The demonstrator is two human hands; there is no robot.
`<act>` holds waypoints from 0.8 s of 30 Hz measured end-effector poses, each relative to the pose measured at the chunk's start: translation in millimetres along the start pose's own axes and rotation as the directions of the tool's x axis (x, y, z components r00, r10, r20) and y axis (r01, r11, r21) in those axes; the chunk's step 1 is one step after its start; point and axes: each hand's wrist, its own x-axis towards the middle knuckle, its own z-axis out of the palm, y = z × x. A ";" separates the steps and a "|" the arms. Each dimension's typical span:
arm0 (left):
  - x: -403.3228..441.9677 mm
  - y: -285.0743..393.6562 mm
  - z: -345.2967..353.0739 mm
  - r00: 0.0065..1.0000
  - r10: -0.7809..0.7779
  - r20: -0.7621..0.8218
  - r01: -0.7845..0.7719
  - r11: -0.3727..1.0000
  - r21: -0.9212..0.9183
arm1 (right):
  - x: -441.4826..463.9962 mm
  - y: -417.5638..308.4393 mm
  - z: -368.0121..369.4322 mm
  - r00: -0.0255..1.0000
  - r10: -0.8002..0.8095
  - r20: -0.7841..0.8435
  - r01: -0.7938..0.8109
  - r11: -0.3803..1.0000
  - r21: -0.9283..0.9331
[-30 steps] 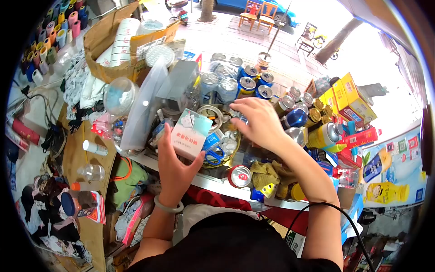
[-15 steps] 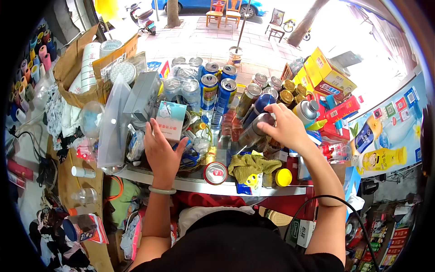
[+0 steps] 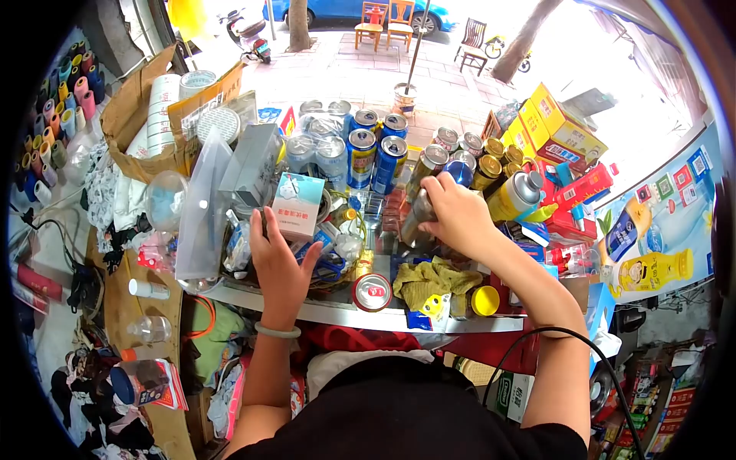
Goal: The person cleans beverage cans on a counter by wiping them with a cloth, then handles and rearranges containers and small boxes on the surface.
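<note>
My left hand (image 3: 281, 264) has its fingers spread against the lower left of a white and teal box (image 3: 297, 207), which rests on a basket of small items. My right hand (image 3: 458, 215) is closed round a grey can (image 3: 418, 218), which is tilted at the middle of the counter. Blue cans (image 3: 361, 159) stand in rows behind it, beside plastic-wrapped silver cans (image 3: 331, 161). A red-rimmed can (image 3: 372, 292) stands at the near edge, left of a yellow-green cloth (image 3: 433, 281) and a yellow-lidded jar (image 3: 484, 300).
At the back left is an open cardboard box (image 3: 126, 115) with white rolls. Gold-topped cans (image 3: 487, 170), a spray can (image 3: 517, 196) and a yellow carton (image 3: 556, 123) crowd the right. A black cable (image 3: 571, 332) loops over my right forearm.
My right hand has moved from above the middle of the counter to the grey can and closed on it, and the can has shifted slightly left. My left hand stays by the white and teal box.
</note>
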 end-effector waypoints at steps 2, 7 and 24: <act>-6.1 5.8 -7.9 1.000 -0.003 -0.014 0.003 1.000 -0.028 | 19.0 -6.1 -1.6 0.997 -0.012 -0.073 0.015 0.999 0.038; -33.7 23.9 -26.6 1.000 -0.009 0.029 0.012 0.992 -0.129 | 66.3 -16.8 17.9 0.980 -0.108 -0.167 0.121 0.990 0.070; -70.3 35.4 -36.5 0.984 0.090 0.153 -0.034 0.943 -0.331 | 98.1 -24.5 11.2 1.000 0.010 -0.009 -0.009 0.983 0.183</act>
